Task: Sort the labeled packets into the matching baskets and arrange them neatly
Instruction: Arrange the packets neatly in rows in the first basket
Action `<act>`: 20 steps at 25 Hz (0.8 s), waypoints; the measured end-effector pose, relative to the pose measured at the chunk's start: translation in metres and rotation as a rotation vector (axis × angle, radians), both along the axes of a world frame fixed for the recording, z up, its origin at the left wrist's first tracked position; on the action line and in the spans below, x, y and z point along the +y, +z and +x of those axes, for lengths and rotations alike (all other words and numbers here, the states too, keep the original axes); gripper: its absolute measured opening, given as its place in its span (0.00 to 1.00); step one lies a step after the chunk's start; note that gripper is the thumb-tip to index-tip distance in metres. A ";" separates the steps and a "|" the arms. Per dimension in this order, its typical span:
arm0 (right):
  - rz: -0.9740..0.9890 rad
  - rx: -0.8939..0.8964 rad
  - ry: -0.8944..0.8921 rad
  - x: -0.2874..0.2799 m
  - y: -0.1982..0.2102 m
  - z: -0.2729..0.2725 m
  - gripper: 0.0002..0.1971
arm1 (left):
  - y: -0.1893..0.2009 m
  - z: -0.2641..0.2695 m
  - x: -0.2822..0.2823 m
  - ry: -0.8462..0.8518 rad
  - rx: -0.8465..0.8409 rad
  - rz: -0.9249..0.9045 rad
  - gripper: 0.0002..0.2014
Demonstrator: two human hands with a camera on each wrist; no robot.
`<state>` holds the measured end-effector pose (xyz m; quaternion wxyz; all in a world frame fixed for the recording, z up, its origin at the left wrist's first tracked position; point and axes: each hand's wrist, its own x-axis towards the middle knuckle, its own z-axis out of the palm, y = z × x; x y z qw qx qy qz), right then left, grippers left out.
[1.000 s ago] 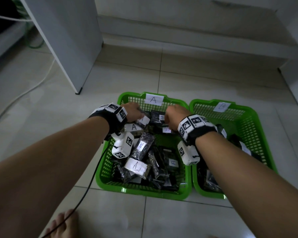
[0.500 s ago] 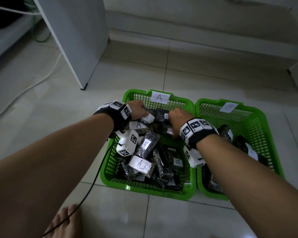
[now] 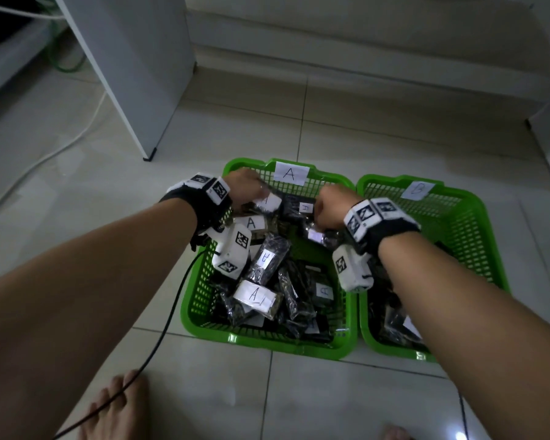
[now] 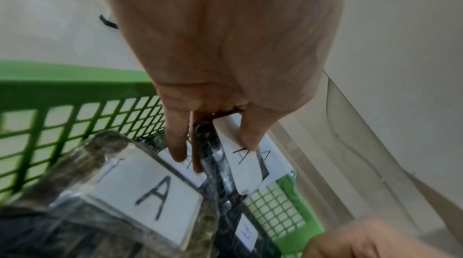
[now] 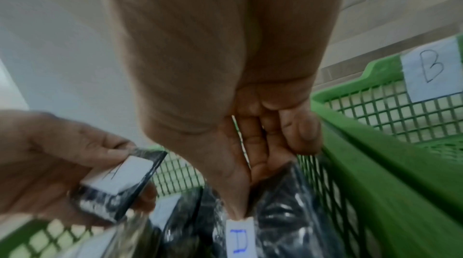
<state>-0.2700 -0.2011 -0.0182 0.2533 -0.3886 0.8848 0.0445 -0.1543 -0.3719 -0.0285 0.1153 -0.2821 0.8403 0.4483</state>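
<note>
Two green baskets stand side by side on the tiled floor. Basket A (image 3: 267, 339), on the left, is full of dark plastic packets with white labels (image 3: 254, 295). Basket B (image 3: 394, 350), on the right, holds a few packets at its near end. Both hands are at the far end of basket A. My left hand (image 3: 261, 198) pinches a packet labelled A (image 4: 248, 159) between thumb and fingers; the right wrist view shows the same packet (image 5: 117, 181). My right hand (image 3: 323, 217) has its fingers curled round a dark packet (image 5: 275, 212) with a blue-lettered label (image 5: 239, 238).
A white cabinet panel (image 3: 134, 74) stands on the floor at the back left, with a pale cable (image 3: 61, 147) beside it. A black cable (image 3: 172, 312) runs from my left wrist past my bare foot (image 3: 115, 404). A low step (image 3: 362, 58) runs behind the baskets.
Both hands have stayed at the far end of basket A, shifting only slightly among the packets. The head view has tilted a little.
</note>
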 end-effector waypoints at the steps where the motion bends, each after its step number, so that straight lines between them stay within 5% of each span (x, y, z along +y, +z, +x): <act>1: -0.031 -0.026 -0.043 0.002 0.007 -0.005 0.07 | 0.004 0.001 -0.001 0.082 0.041 0.098 0.07; 5: -0.258 -0.285 -0.221 0.012 0.032 -0.010 0.07 | 0.018 0.007 0.001 0.301 0.050 0.361 0.10; 8: -0.364 -0.526 -0.260 0.017 0.034 0.007 0.09 | 0.018 0.014 0.009 0.092 -0.021 0.346 0.21; 12: -0.493 -0.705 -0.323 0.020 0.027 0.026 0.09 | 0.019 0.022 0.012 0.004 -0.042 0.174 0.15; 17: -0.268 -0.449 -0.250 0.014 0.009 0.043 0.10 | 0.029 0.038 -0.005 -0.026 -0.149 -0.010 0.14; 20: -0.178 -0.453 -0.186 0.008 -0.005 0.060 0.13 | 0.030 0.042 -0.009 0.039 -0.152 0.016 0.12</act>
